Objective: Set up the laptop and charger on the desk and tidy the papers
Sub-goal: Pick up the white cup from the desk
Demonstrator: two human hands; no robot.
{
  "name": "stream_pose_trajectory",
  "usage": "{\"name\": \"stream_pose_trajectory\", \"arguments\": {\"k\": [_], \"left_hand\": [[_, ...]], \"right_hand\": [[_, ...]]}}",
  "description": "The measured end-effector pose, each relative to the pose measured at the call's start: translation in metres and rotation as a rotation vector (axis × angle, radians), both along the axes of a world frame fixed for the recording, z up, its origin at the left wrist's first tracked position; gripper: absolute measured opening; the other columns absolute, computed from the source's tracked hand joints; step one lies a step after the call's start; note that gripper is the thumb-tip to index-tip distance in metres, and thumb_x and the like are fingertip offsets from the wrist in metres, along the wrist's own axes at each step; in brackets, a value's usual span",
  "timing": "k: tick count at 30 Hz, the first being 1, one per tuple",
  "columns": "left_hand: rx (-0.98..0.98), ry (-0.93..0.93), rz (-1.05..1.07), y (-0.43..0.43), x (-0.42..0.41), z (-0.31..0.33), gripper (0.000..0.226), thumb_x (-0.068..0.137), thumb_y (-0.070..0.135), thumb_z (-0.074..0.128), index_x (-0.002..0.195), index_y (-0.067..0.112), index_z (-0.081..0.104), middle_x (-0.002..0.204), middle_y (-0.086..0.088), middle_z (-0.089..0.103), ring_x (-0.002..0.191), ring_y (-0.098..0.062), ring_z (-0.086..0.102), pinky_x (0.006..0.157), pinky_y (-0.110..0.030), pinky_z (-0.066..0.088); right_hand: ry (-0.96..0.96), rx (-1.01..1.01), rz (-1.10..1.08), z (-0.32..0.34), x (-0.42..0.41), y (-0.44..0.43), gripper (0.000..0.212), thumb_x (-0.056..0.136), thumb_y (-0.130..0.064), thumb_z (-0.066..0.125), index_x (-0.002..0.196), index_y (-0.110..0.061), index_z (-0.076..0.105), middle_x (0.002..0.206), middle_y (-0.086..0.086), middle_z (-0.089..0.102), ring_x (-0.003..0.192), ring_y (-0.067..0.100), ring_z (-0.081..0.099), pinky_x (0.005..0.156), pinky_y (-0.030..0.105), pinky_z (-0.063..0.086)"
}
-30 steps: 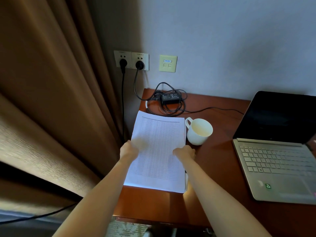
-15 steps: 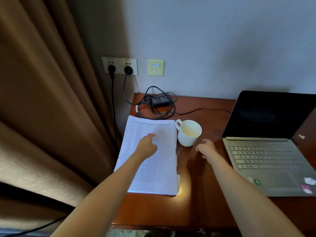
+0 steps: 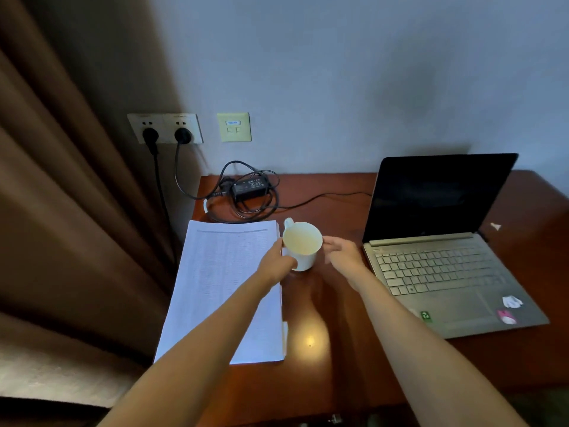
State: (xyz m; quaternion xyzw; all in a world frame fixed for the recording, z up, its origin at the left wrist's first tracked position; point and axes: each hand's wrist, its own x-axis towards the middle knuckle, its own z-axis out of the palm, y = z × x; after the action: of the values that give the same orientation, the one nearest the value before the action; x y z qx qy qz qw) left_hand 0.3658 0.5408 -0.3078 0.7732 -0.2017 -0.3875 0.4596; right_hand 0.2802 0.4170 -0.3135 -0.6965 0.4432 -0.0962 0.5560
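On the counter point(image 3: 308, 186), open laptop point(image 3: 437, 266) right, charger point(image 3: 250, 187) plugged in at back, papers point(image 3: 221, 272) stacked left; looks mostly done. Left hand point(image 3: 277, 263) fingers curl round white mug point(image 3: 303, 241); right hand point(image 3: 343, 252) fingers loosely spread beside it, contact unclear.

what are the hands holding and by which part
The left hand grips the white cup by its left side wall; whether the right hand touches it is blurred.

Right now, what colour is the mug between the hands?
White mug, best seen in the head view.
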Motion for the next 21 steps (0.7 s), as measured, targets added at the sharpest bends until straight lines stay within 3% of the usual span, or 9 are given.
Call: {"name": "stream_pose_trajectory", "arguments": {"k": [3, 4, 7, 9, 11, 14, 18, 21], "left_hand": [[-0.009, -0.028, -0.015, -0.004, 0.0, -0.004, 0.068, 0.082, -0.006, 0.052, 0.143, 0.019, 0.033, 0.144, -0.005, 0.04, 0.131, -0.025, 0.037, 0.09, -0.029, 0.039], [-0.015, -0.031, -0.029, -0.005, 0.0, -0.004, 0.069, 0.081, -0.009, 0.052, 0.142, 0.018, 0.034, 0.143, -0.006, 0.041, 0.131, -0.026, 0.037, 0.091, -0.03, 0.04], [-0.071, -0.036, -0.107, -0.011, -0.001, -0.009, 0.077, 0.072, -0.015, 0.059, 0.138, 0.019, 0.036, 0.134, -0.006, 0.044, 0.127, -0.026, 0.04, 0.082, -0.03, 0.051], [-0.131, -0.048, -0.129, -0.014, -0.006, -0.017, 0.085, 0.066, -0.013, 0.071, 0.136, 0.019, 0.035, 0.128, -0.004, 0.045, 0.123, -0.026, 0.043, 0.072, -0.021, 0.052], [-0.177, -0.061, -0.07, -0.017, -0.018, -0.026, 0.092, 0.063, -0.004, 0.08, 0.137, 0.018, 0.03, 0.125, -0.001, 0.043, 0.121, -0.022, 0.044, 0.077, -0.018, 0.047], [-0.21, -0.09, 0.088, -0.023, -0.036, -0.037, 0.102, 0.063, 0.006, 0.084, 0.142, 0.016, 0.019, 0.123, 0.005, 0.036, 0.118, -0.013, 0.039, 0.095, -0.025, 0.038], [-0.255, -0.217, 0.228, -0.034, -0.044, -0.038, 0.086, 0.062, 0.012, 0.086, 0.132, 0.016, 0.035, 0.115, 0.006, 0.043, 0.106, -0.011, 0.045, 0.085, -0.023, 0.038], [-0.222, -0.333, 0.211, -0.034, -0.042, -0.036, 0.079, 0.062, 0.02, 0.086, 0.127, 0.019, 0.042, 0.109, 0.01, 0.045, 0.099, -0.007, 0.045, 0.077, -0.019, 0.036]], "right_hand": [[0.03, 0.047, -0.001, 0.002, -0.02, -0.005, 0.035, 0.084, 0.001, 0.058, 0.118, -0.006, 0.064, 0.095, 0.009, 0.066, 0.081, 0.014, 0.056, 0.065, 0.016, 0.043], [0.046, 0.067, 0.017, 0.004, -0.027, -0.007, 0.032, 0.083, -0.002, 0.062, 0.114, -0.007, 0.066, 0.092, 0.01, 0.067, 0.081, 0.014, 0.058, 0.065, 0.017, 0.043], [0.108, 0.158, 0.062, 0.009, -0.043, -0.01, 0.021, 0.081, -0.002, 0.064, 0.1, -0.008, 0.07, 0.101, 0.009, 0.069, 0.097, 0.018, 0.063, 0.083, 0.029, 0.046], [0.151, 0.145, 0.11, 0.008, -0.047, -0.011, 0.022, 0.084, 0.0, 0.056, 0.091, -0.014, 0.071, 0.1, 0.006, 0.067, 0.097, 0.017, 0.06, 0.081, 0.029, 0.046], [0.143, 0.087, 0.074, 0.007, -0.047, -0.011, 0.031, 0.085, 0.005, 0.047, 0.098, -0.014, 0.069, 0.1, 0.007, 0.063, 0.094, 0.018, 0.057, 0.07, 0.024, 0.047], [0.051, 0.154, -0.036, 0.006, -0.043, -0.01, 0.031, 0.09, -0.001, 0.048, 0.117, -0.011, 0.059, 0.115, 0.01, 0.062, 0.102, 0.022, 0.058, 0.072, 0.029, 0.048], [0.044, 0.212, 0.006, 0.006, -0.041, -0.006, 0.033, 0.095, -0.013, 0.05, 0.127, -0.015, 0.054, 0.088, 0.0, 0.061, 0.094, 0.014, 0.053, 0.068, 0.024, 0.043], [0.057, 0.232, 0.028, 0.005, -0.044, -0.007, 0.035, 0.095, -0.013, 0.048, 0.129, -0.017, 0.053, 0.104, 0.005, 0.063, 0.098, 0.014, 0.054, 0.075, 0.026, 0.043]]}}
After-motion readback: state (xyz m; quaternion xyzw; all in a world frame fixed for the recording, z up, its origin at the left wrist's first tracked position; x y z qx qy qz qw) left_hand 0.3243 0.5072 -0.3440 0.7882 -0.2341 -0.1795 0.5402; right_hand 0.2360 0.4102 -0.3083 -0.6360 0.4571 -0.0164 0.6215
